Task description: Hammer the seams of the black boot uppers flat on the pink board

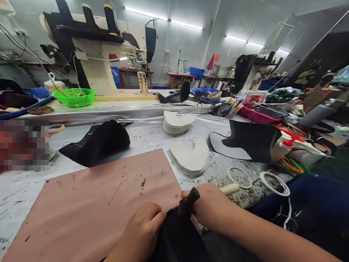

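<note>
My right hand [208,203] is closed round a hammer, its dark head [189,202] resting against or just over a black shoe upper piece [174,236]. The pale wooden handle [230,189] sticks out behind that hand. My left hand [144,225] grips the edge of the same black piece from the left, fingers curled and partly hidden. Beneath lies a pink sheet [109,196] marked with dark specks. Just beyond are a stack of white curved pads [189,158] and a second white stack [178,122].
Black pieces lie at the left [103,142] and right [253,140]. Two tape rolls, one nearer [275,183], sit at the table's right edge. Behind stand a sewing machine [98,69], a green basket [73,97] and a pink basket [259,114]. A blurred patch covers the far left.
</note>
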`<action>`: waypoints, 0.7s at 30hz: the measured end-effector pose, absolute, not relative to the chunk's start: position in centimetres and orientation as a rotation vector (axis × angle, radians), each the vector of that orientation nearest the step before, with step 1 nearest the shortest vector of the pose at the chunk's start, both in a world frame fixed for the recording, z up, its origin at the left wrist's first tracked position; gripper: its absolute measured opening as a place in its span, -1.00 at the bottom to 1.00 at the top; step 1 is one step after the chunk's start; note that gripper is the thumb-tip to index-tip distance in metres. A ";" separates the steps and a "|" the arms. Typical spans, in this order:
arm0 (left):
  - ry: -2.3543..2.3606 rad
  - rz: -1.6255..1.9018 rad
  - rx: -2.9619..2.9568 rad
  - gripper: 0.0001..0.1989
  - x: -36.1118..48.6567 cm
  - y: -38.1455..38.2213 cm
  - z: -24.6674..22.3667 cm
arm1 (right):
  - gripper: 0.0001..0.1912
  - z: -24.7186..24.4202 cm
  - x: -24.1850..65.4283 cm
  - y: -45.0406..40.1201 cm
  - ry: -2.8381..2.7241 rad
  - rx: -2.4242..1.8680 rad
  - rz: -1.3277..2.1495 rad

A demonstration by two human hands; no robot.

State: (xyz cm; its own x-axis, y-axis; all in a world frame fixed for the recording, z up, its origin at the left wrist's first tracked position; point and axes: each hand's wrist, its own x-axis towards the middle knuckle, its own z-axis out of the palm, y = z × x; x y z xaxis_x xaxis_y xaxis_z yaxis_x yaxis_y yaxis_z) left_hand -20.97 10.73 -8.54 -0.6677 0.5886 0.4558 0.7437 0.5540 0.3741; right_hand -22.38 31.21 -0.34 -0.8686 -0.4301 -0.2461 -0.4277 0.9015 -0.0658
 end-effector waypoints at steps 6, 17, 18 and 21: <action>-2.468 -0.664 -1.270 -0.71 -20.8 10.8 -8.0 | -0.84 -0.4 -23.5 30.3 2.885 -0.495 -0.045; -2.490 -0.617 -1.296 -0.71 -20.9 10.7 -8.4 | -0.82 -1.1 -23.7 29.6 2.862 -0.600 -0.038; -2.495 -0.635 -1.274 -0.71 -21.0 10.7 -8.3 | -0.81 -1.2 -23.7 29.5 2.872 -0.604 -0.044; -2.605 -0.775 -1.127 -0.78 -21.3 10.5 -7.8 | -0.81 -1.6 -23.7 29.1 2.802 -0.640 -0.024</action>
State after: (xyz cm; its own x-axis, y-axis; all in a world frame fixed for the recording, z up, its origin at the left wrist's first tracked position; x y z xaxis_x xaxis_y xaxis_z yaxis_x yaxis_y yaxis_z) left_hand -21.34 10.49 -7.85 -0.6896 0.6194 0.3752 0.7238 0.5720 0.3858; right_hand -23.66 29.10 -1.55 -0.8673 -0.4283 -0.2537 -0.4239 0.9026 -0.0748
